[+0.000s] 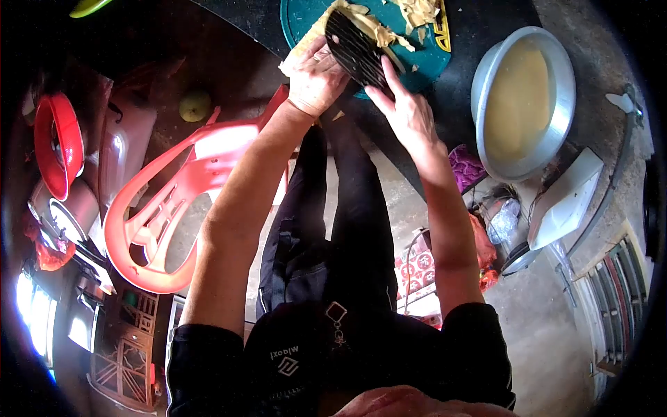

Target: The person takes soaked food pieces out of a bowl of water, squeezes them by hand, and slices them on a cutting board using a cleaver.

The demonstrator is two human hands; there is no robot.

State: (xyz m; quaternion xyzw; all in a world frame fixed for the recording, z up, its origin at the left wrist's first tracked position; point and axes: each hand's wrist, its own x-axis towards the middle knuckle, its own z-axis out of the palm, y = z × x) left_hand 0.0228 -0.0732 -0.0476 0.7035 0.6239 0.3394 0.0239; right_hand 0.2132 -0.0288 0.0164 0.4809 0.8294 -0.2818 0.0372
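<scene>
My left hand point(316, 80) is closed around a pale yellow, rough-surfaced piece of food point(313, 40), its kind unclear, at the edge of a round teal board point(295, 21). My right hand point(406, 111) grips a dark, broad, rounded tool with pale streaks point(354, 48), which looks like a knife blade. Its handle is hidden by my fingers. The tool lies tilted against the pale piece, close to my left fingers. Peeled-looking pale scraps point(419, 10) are on the board beyond it.
A metal basin point(479, 115) of cloudy yellowish liquid stands to the right on the dark table point(458, 76). A red plastic chair point(156, 208) is at my left, with a round greenish fruit point(195, 105) behind it. Purple cloth point(467, 167) and bags are below the basin.
</scene>
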